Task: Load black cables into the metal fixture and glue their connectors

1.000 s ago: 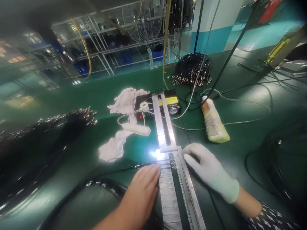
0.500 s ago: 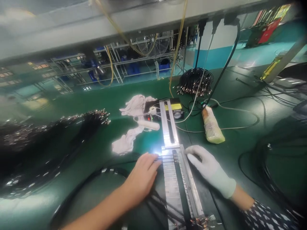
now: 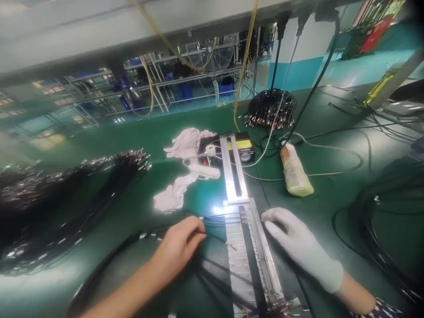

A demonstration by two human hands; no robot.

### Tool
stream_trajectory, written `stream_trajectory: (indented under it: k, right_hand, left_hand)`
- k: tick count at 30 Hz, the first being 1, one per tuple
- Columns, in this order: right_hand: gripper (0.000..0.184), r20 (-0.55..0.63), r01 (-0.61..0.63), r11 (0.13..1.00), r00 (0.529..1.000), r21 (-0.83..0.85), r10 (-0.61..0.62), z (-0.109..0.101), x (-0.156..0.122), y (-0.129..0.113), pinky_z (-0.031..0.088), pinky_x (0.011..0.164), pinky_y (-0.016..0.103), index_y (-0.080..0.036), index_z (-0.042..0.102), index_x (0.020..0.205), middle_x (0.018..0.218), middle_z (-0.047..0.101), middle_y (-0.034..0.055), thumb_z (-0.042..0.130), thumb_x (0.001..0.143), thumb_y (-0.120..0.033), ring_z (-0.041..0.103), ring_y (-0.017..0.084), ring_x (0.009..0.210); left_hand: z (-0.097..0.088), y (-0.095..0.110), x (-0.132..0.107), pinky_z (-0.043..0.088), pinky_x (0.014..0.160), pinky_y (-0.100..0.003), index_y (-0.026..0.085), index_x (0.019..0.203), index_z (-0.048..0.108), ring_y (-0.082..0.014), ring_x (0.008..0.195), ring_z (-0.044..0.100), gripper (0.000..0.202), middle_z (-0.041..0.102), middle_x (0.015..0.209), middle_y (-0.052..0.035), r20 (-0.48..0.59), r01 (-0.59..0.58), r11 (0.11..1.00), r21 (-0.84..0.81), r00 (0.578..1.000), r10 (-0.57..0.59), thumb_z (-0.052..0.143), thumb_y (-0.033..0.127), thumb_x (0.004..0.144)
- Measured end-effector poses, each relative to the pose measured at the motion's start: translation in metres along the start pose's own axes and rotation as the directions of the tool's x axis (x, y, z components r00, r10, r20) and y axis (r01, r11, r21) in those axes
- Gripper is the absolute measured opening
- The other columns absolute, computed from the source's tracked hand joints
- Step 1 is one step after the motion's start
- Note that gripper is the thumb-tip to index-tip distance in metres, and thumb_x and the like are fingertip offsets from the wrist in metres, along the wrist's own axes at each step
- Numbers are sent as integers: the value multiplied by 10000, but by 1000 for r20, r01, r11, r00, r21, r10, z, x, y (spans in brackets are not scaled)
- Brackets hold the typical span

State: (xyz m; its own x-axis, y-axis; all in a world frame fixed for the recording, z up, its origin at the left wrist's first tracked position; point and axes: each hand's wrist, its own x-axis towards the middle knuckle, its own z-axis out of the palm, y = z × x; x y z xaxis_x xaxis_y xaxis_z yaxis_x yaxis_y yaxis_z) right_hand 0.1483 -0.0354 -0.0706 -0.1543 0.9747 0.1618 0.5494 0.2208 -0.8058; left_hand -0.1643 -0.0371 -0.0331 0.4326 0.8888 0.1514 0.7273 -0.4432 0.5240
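Left hand [image 3: 179, 248], bare, has slid left off the slotted metal fixture [image 3: 233, 249]. Its fingers are curled narrow, apparently pinching the thin black cables [image 3: 215, 217], whose ends lie across the fixture's upper slots. Gloved right hand [image 3: 300, 245] stays flat, holding nothing, at the fixture's right edge. Beyond: white cloth [image 3: 172, 196], black control box [image 3: 245, 152], cable coil [image 3: 270, 106].

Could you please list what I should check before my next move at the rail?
1. Left hand on the cables, left of the rail: ok.
2. Left hand's grip on a cable: cannot tell, the fingers hide it.
3. Right hand gloved, flat, right of the rail: ok.
4. Cable ends seated in the rail's slots: cannot tell, glare and blur.
5. Cables uncrossed: not ok, several cross below the left hand.
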Motion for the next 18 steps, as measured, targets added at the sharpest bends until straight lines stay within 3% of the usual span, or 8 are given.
stream_trajectory:
  k: [2, 4, 7, 10, 13, 18]
  right_hand:
    - [204, 7, -14, 1000, 1000, 1, 14, -1, 0, -1, 526, 878, 424, -241, 651, 853, 963, 688, 49, 491, 923, -347, 641, 246, 941]
    - [205, 18, -25, 1000, 1000, 1, 25, -2, 1, -3, 526, 877, 417, -242, 650, 850, 960, 688, 47, 489, 930, -341, 638, 243, 941]
    - [215, 37, -32, 999, 999, 4, 32, -4, 2, -6, 521, 881, 415, -246, 647, 850, 963, 685, 48, 480, 943, -343, 629, 244, 954]
    - [212, 47, -40, 999, 998, 15, 39, -4, 2, -6, 517, 878, 414, -248, 643, 851, 958, 681, 46, 474, 947, -335, 624, 243, 951]
    - [187, 38, -36, 999, 999, 35, 35, -3, 2, -3, 519, 869, 410, -251, 646, 878, 962, 683, 47, 485, 944, -321, 623, 242, 945]
    - [148, 11, -19, 999, 1000, 40, 18, -1, 1, 1, 523, 849, 397, -257, 647, 888, 955, 685, 40, 507, 922, -289, 627, 235, 944]
  left_hand:
    - [12, 0, 7, 505, 672, -227, 200, 841, 552, -134, 738, 624, 124, 636, 807, 2, -98, -81, 991, 109, 991, 92, 499, 182, 953]
    - [24, 1, 13, 507, 647, -223, 188, 866, 583, -133, 705, 630, 157, 645, 779, -11, -129, -178, 960, 217, 969, 209, 469, 188, 974]
    - [36, 2, 20, 480, 579, -212, 182, 958, 639, -125, 611, 600, 219, 638, 699, -2, -72, -304, 913, 272, 940, 335, 423, 187, 995]
    - [37, 1, 24, 431, 511, -213, 170, 1146, 623, -127, 538, 548, 312, 604, 643, 12, 11, -414, 858, 303, 902, 432, 349, 138, 999]
    - [30, -1, 25, 448, 549, -217, 150, 1238, 574, -132, 586, 570, 365, 624, 698, -4, 77, -463, 851, 247, 885, 459, 322, 86, 982]
    - [23, -3, 32, 442, 580, -199, 195, 1266, 578, -124, 631, 576, 388, 621, 746, -4, 132, -387, 922, 12, 914, 383, 346, 84, 975]
